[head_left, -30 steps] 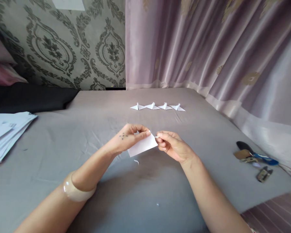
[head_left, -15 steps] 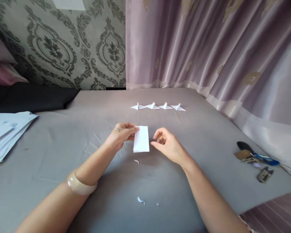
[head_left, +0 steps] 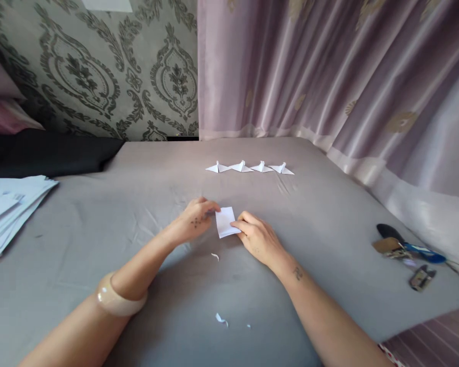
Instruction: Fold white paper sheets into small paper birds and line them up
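Observation:
A small folded sheet of white paper [head_left: 225, 220] is held between my two hands, above the grey cloth. My left hand [head_left: 196, 219] pinches its upper left corner with the fingertips. On the other side, my right hand [head_left: 257, 235] grips the lower right edge, thumb on top and fingers underneath. A curled paper scrap [head_left: 214, 256] lies on the cloth just below, and another torn scrap [head_left: 221, 319] rests nearer to me. Farther back stands a row of several folded white paper birds [head_left: 243, 166], their wing tips close together.
A stack of white papers [head_left: 11, 211] lies at the left, before a black cloth [head_left: 49, 152]. At the right are a dark blue-handled item [head_left: 424, 251], a brown piece [head_left: 388, 245] and a small metallic object [head_left: 422, 278]. A curtain [head_left: 275, 71] hangs behind the grey sheet [head_left: 149, 173].
My right hand has moved in and taken hold of the paper, which was in my left hand alone. The paper now looks shorter, nearly square, and tilted.

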The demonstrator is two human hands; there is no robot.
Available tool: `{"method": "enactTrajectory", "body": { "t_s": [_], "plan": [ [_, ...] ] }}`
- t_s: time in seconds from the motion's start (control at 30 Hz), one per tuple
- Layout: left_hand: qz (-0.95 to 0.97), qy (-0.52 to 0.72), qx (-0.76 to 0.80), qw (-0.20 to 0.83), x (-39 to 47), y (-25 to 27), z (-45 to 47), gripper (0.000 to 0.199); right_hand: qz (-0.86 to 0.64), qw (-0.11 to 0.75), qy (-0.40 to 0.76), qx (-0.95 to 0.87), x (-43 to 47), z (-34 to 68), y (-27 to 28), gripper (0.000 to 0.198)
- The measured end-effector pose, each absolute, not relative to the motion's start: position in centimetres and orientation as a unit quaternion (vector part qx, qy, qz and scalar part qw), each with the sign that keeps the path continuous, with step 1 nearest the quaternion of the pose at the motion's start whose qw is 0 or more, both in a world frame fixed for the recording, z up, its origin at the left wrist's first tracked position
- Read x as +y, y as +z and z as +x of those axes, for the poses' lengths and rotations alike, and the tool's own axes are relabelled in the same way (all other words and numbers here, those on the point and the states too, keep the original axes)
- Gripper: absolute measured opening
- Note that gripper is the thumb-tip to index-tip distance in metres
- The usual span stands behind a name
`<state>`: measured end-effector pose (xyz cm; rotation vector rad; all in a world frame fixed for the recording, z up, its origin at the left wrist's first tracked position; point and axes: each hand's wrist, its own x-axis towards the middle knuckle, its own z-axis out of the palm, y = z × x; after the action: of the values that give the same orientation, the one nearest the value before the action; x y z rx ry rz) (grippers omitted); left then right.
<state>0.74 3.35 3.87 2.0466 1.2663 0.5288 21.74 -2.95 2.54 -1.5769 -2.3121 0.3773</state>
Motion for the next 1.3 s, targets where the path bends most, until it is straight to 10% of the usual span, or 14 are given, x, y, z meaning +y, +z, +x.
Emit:
{"method": "enactTrajectory", "body": {
  "t_s": [0.27,1.3],
  "plan": [
    [0.801,0.132,0.461,0.360,2.4,3.9,1.2,0.026,-0.588,0.240,0.270,-0.724,-2.2,21.6,2.8,0.029],
    [0.717,0.258,0.595,0.255,1.5,1.5,3.4,0.022,-0.738,0.200,0.145,-0.628,-0.5,19.2,2.1,0.027]
  ]
}}
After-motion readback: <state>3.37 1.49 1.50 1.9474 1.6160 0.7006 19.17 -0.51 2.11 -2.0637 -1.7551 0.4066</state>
